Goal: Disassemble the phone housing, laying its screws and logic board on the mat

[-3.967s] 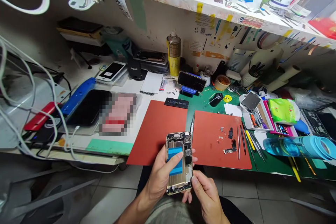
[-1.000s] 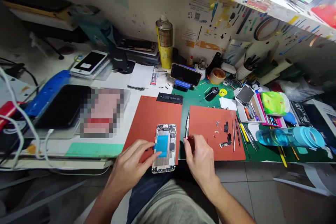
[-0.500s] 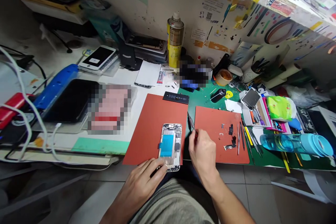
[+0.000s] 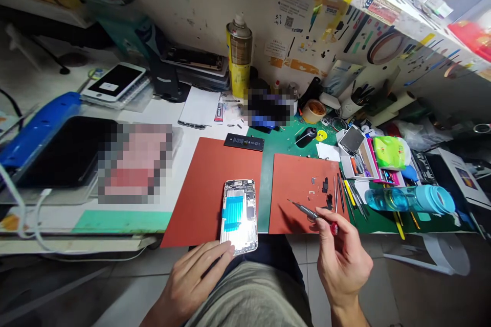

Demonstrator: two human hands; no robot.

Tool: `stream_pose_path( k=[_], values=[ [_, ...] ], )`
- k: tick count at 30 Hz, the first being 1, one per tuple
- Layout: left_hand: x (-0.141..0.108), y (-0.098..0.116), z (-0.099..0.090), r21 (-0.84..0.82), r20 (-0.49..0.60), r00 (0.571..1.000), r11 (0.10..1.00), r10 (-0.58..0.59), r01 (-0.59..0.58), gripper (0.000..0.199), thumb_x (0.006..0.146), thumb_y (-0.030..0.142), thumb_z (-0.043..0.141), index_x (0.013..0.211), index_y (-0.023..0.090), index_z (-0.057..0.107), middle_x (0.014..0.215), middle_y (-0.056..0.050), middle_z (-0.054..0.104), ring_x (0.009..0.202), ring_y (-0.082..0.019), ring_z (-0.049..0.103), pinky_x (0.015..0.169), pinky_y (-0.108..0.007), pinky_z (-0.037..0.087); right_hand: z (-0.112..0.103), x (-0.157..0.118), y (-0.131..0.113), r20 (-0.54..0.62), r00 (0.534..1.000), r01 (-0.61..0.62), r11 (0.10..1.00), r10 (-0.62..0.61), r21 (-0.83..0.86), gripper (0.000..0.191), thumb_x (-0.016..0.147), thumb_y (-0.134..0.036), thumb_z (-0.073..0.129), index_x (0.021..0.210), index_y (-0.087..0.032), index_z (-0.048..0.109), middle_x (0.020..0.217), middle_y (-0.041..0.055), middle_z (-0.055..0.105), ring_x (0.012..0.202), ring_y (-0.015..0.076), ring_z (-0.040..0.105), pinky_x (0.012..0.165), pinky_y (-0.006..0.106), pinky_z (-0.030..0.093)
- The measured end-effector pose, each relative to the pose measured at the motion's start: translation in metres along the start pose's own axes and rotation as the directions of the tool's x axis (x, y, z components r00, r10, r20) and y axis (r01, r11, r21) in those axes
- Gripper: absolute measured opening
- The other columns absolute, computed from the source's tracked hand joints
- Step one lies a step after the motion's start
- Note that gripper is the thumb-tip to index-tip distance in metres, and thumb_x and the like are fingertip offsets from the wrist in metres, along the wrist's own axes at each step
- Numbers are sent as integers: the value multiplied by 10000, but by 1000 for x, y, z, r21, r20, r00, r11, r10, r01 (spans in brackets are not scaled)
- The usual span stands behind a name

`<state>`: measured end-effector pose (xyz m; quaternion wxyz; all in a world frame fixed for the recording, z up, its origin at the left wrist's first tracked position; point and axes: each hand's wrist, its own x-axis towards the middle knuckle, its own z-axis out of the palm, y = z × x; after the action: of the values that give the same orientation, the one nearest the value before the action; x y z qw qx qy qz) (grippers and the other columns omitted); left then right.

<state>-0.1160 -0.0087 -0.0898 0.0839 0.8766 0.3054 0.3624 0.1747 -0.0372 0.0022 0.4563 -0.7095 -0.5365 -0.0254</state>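
Note:
An opened phone body (image 4: 250,219) with blue strips inside lies on the left red mat (image 4: 192,199), its lower end at the table's front edge. My left hand (image 4: 195,276) holds that lower left corner between thumb and fingers. Over the front of the right red mat (image 4: 284,184), my right hand (image 4: 343,260) grips a screwdriver (image 4: 306,210) with a dark ridged shaft and a red end, its thin tip pointing left. Small dark and metal parts (image 4: 325,184) lie on that mat behind the tool. A black battery (image 4: 244,142) rests at the back of the left mat.
Tweezers and thin tools (image 4: 355,199) lie to the right, beside a white box (image 4: 348,166) and a blue water bottle (image 4: 412,199). A yellow spray can (image 4: 240,61) stands at the back. Phones and a white cable (image 4: 38,209) are on the left.
My right hand has moved right, away from the phone body, and the screwdriver now points left over the right mat. My left hand stays at the phone. The camera view has shifted.

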Motion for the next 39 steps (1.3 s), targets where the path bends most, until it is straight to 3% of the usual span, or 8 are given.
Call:
stream_pose_path(
  k=[6,11,15,19,22,26,30,39],
  values=[
    [-6,8,20,-56,-57,998,998,-39,36,237,981,45,669,1167,158,763,1046,-102,826,954,-225,801,895,-330,670,26,1,8,135,975,187,981,-177,-61,107,1096,-261,632,1137,-189,699,905,52,810,697,154,775,681,238,633],
    [-12,12,25,-35,-60,987,988,-151,149,301,1035,128,629,1289,242,744,1086,-58,831,964,-208,815,903,-313,673,42,-2,17,208,975,65,997,-74,50,264,1080,-279,650,1317,-173,604,981,81,812,804,190,815,716,275,689],
    [-13,11,18,7,-15,993,993,-120,120,338,1086,159,546,1348,279,722,1155,-28,836,1021,-189,812,891,-289,643,44,2,16,195,981,-41,985,8,167,364,1053,-238,672,1394,-197,551,1044,89,815,906,205,837,784,298,715],
    [12,-4,-1,101,14,997,992,-75,73,257,1062,154,621,1266,254,743,1171,-15,837,995,-164,810,809,-264,596,49,15,4,188,982,-63,952,6,300,410,1030,-205,691,1406,-210,527,1082,96,800,973,215,833,868,345,725],
    [50,-26,-8,-11,-91,966,970,-242,242,231,1042,89,633,1213,214,727,1138,-40,822,1029,-175,788,941,-293,582,60,27,-6,220,973,-10,939,-70,344,411,1029,-175,677,1406,-220,517,1092,96,789,960,209,828,870,356,727],
    [90,-55,5,-50,-34,935,935,-353,352,210,1068,173,597,1236,185,725,1179,-92,786,1066,-242,751,975,-408,605,77,39,-15,263,946,98,938,-192,333,417,1041,-140,630,1428,-215,495,1078,91,794,929,201,829,821,331,726],
    [93,-66,18,-62,-27,934,933,-356,353,281,1071,131,542,1286,162,721,1224,-118,775,1107,-261,735,1018,-457,600,92,46,-16,276,929,166,944,-247,286,401,1054,-144,610,1430,-212,490,1074,92,792,922,198,826,787,316,722],
    [84,-67,15,-95,-55,942,941,-332,326,354,1044,39,542,1333,163,704,1267,-96,767,1168,-228,732,1074,-412,596,106,48,-16,319,910,201,954,-266,223,376,1070,-156,608,1424,-198,489,1024,77,797,881,187,824,754,293,712]
  ],
)
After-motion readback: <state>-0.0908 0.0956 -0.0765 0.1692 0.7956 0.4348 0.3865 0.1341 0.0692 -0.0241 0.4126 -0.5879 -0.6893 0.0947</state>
